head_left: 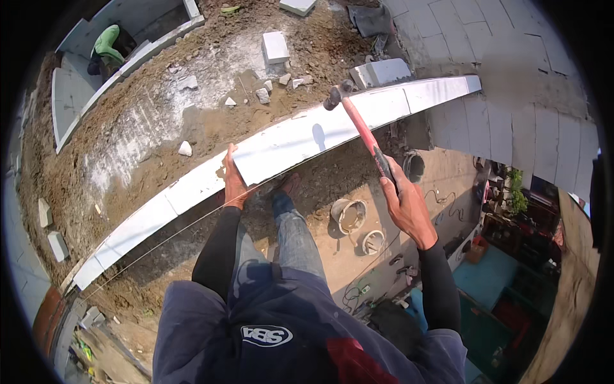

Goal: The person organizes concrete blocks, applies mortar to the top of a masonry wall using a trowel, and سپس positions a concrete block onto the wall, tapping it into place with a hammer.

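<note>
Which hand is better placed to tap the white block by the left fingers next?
Probably the right: the right hand grips the raised hammer, while the left hand is at the white block's end, without a tool.

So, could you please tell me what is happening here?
The person's right hand grips a red-and-black-handled hammer, raised above a white rectangular block. The left hand touches the block's left end. The block lies along a long row of white blocks. Farther off, at the upper left, another person in a green top is bending down.
</note>
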A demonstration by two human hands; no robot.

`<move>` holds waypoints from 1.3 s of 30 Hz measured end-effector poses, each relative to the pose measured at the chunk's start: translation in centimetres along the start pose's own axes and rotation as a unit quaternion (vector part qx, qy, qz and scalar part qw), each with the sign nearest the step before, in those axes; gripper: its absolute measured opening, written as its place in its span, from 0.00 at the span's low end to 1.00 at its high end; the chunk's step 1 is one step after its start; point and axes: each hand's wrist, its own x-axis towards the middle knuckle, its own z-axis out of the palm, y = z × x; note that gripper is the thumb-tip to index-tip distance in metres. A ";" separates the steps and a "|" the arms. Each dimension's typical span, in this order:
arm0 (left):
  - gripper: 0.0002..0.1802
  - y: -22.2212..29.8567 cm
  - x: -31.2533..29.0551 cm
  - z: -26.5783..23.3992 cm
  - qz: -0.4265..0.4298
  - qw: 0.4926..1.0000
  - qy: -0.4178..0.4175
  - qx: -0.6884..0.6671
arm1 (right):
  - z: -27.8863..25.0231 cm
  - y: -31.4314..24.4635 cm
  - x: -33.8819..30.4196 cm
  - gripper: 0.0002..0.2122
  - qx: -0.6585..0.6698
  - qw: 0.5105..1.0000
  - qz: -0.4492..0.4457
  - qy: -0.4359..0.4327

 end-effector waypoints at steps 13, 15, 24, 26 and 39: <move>0.63 -3.8 -4.7 3.6 -0.007 1.000 0.020 0.006 | 4.1 -22.4 7.0 0.25 -0.434 0.740 -0.431 -0.280; 0.64 -2.8 -4.1 3.2 0.026 0.998 0.061 0.000 | 5.3 -24.7 7.1 0.26 -0.466 0.695 -0.473 -0.276; 0.61 -1.8 -3.8 3.3 -0.004 0.991 0.108 -0.074 | 9.9 -29.6 7.0 0.27 -0.623 0.527 -0.502 -0.287; 0.60 -2.0 -3.7 2.9 0.021 0.986 0.155 -0.065 | 11.1 -30.8 8.1 0.26 -0.606 0.503 -0.540 -0.296; 0.60 -3.8 -3.7 4.8 0.028 0.989 0.135 -0.054 | 12.6 -33.2 7.1 0.25 -0.610 0.488 -0.541 -0.312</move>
